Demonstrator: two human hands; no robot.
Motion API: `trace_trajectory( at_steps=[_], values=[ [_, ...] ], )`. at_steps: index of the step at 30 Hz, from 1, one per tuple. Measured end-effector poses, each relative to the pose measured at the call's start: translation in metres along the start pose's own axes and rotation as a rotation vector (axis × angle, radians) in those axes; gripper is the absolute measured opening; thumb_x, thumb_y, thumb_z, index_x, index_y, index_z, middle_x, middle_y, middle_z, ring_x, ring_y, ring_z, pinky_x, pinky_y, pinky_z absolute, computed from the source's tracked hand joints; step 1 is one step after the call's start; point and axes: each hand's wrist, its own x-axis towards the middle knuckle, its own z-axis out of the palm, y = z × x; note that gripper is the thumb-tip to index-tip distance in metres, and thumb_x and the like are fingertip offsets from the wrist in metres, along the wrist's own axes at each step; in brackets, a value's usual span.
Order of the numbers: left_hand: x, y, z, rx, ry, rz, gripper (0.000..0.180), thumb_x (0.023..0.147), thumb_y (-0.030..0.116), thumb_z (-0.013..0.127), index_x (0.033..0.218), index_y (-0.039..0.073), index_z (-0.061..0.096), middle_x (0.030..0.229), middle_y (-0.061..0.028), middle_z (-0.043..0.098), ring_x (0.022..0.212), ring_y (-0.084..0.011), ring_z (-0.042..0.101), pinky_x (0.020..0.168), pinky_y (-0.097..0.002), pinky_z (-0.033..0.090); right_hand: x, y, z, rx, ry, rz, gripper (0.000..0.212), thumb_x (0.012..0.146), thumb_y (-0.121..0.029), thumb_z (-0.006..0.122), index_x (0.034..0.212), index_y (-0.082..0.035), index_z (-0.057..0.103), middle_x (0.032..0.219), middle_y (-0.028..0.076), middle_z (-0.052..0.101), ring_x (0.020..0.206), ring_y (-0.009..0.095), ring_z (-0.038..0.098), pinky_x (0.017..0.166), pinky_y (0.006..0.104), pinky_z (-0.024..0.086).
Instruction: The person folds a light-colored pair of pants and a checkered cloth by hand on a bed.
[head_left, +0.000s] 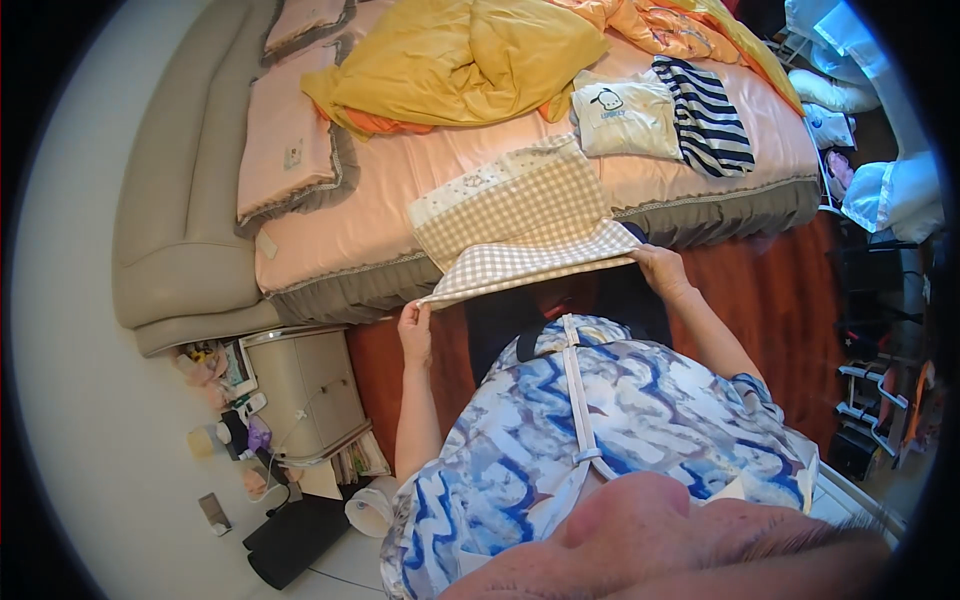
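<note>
A beige-and-white checked cloth (520, 220), pillowcase-like in shape, lies with its far part on the bed. Its far left side carries a pale patterned band. The near edge is raised off the bed and stretched between my two hands. My left hand (414, 325) pinches the near left corner, just off the bed's front edge. At the near right corner, the fingers of my right hand (660, 270) are closed on the cloth. Part of the near flap folds back over the rest, hiding some of the cloth's surface.
The bed (350, 235) has a pink sheet and grey skirt. On it lie a yellow quilt (470, 70), a folded cream garment (625, 118), striped black-and-white clothing (705, 115) and a pink pillow (290, 135). A bedside cabinet (305, 385) stands at left; a rack (870, 405) is at right.
</note>
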Motion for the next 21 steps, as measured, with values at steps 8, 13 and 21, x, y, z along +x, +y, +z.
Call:
trace_trajectory(
  at_steps=[8, 13, 21],
  values=[
    [0.026, 0.024, -0.002, -0.052, -0.059, 0.009, 0.01, 0.096, 0.011, 0.054, 0.101, 0.003, 0.058, 0.092, 0.0016, 0.061, 0.082, -0.0039, 0.053, 0.074, -0.0189, 0.041, 0.041, 0.01, -0.03, 0.308, 0.012, -0.048, 0.018, 0.084, -0.008, 0.057, 0.099, -0.01, 0.068, 0.086, 0.018, 0.064, 0.083, 0.037, 0.063, 0.071, 0.0421, 0.05],
    [0.054, 0.031, 0.002, -0.016, -0.021, -0.004, 0.013, 0.097, 0.016, 0.052, 0.097, 0.004, 0.057, 0.09, 0.0022, 0.06, 0.079, -0.0032, 0.051, 0.071, -0.0196, 0.04, 0.117, 0.001, -0.028, 0.416, 0.11, 0.038, 0.021, 0.084, -0.007, 0.057, 0.104, -0.003, 0.064, 0.091, 0.021, 0.064, 0.089, 0.038, 0.062, 0.076, 0.0413, 0.049],
    [0.139, 0.025, 0.037, 0.089, 0.098, -0.08, 0.019, 0.095, 0.017, 0.053, 0.099, -0.002, 0.057, 0.091, -0.0036, 0.063, 0.081, -0.0082, 0.055, 0.072, -0.0243, 0.044, 0.215, 0.024, 0.022, 0.153, 0.158, 0.2, 0.028, 0.081, -0.011, 0.063, 0.109, -0.003, 0.062, 0.089, 0.019, 0.066, 0.084, 0.034, 0.064, 0.075, 0.0379, 0.051]
  ],
)
